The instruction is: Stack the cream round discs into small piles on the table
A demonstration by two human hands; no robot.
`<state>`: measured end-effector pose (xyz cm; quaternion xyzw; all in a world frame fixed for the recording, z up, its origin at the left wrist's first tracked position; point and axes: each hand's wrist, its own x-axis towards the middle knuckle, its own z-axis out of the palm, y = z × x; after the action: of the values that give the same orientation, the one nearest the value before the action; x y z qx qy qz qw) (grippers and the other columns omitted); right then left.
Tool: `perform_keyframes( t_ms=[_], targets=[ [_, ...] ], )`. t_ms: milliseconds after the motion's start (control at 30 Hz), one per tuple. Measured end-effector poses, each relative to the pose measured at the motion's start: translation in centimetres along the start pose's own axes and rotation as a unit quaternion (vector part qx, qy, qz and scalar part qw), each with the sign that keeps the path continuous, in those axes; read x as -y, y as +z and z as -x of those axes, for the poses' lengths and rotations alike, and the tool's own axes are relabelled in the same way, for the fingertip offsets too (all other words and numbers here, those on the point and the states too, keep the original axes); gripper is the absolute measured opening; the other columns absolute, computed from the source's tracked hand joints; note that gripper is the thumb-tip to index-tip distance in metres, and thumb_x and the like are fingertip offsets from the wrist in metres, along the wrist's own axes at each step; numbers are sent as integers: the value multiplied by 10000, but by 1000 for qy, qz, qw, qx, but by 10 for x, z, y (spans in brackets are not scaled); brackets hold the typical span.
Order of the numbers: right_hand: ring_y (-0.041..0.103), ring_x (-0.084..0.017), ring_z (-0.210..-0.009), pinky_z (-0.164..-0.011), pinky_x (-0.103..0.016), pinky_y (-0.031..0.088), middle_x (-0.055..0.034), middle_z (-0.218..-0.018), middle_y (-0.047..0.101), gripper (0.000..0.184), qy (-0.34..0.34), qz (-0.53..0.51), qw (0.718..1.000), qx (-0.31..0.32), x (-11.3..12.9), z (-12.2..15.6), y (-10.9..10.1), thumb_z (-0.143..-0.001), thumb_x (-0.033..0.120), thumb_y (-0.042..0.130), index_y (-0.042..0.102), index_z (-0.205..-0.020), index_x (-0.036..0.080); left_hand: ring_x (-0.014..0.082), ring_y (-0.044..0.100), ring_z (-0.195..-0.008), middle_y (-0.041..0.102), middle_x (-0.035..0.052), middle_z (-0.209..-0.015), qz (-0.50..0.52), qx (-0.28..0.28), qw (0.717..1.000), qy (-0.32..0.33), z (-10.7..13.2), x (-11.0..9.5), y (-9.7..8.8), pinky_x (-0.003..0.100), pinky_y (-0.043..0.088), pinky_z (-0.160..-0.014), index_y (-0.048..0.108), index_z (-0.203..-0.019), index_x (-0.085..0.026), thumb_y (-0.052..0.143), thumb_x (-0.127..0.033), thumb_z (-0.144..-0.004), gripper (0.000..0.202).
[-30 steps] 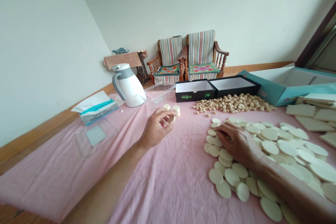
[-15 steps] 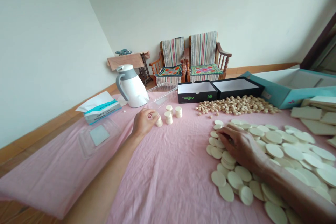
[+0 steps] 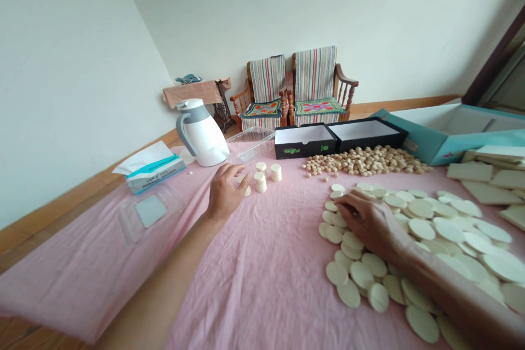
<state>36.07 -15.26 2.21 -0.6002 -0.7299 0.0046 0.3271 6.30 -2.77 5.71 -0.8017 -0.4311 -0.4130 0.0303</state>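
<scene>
My left hand [image 3: 225, 192] lies on the pink cloth [image 3: 254, 273] with its fingers loosely spread. Its fingertips are beside a short stack of small pale discs [image 3: 247, 190]. Three more little stacks [image 3: 260, 181] stand just right of it. My right hand [image 3: 366, 221] rests palm down on the left edge of a wide spread of pale round discs [image 3: 422, 229]. Its fingers are curled, with the tips on the small discs [image 3: 333, 222]; what lies under them is hidden.
A white jug [image 3: 202, 134], a tissue pack [image 3: 151, 169] and clear plastic trays [image 3: 250, 142] stand at the far left. Two black boxes [image 3: 340, 139], a heap of small beige pellets [image 3: 365, 161], a teal box [image 3: 447, 136] and pale square slabs [image 3: 488, 175] lie beyond. Two chairs stand behind.
My left hand carried a small stack of discs out to the left of the other stacks, set it on the cloth and loosened its fingers. My right hand stayed put.
</scene>
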Motion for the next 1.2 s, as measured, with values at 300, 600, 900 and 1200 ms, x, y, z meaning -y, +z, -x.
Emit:
perform_keyframes(
  t_ms=[300, 600, 900, 1200],
  targets=[
    [542, -157, -693, -647, -269, 403, -50, -782, 594, 204, 29, -10, 999, -22, 9, -3, -8, -864, 230, 434, 630, -863, 175, 188, 557, -962, 611, 98, -1040, 238, 349, 878, 226, 42, -104, 6, 314, 462, -861, 588, -1113, -158, 573, -385, -822, 369],
    [540, -149, -664, -628, -267, 401, -47, -761, 592, 214, 18, -4, 1000, -23, 8, -3, -7, -868, 240, 427, 631, -855, 176, 188, 543, -972, 598, 93, -1023, 229, 368, 869, 237, 64, -130, 17, 317, 457, -881, 592, -1047, -141, 526, -265, -857, 237],
    [564, -162, -726, -677, -286, 433, -58, -838, 623, 184, -3, -7, 1000, 4, 7, -2, -7, -828, 215, 474, 651, -875, 199, 175, 535, -900, 603, 67, -924, 180, 309, 920, 159, 53, -95, 19, 304, 459, -808, 601, -958, -167, 520, -163, -814, 165],
    [567, -195, -780, -719, -319, 407, -53, -777, 639, 156, -57, 52, 993, 89, 17, 0, -17, -810, 319, 540, 646, -802, 205, 174, 543, -903, 611, 57, -922, 140, 273, 944, 120, 46, -54, 13, 325, 461, -832, 625, -997, -187, 549, -129, -773, 243]
  ],
)
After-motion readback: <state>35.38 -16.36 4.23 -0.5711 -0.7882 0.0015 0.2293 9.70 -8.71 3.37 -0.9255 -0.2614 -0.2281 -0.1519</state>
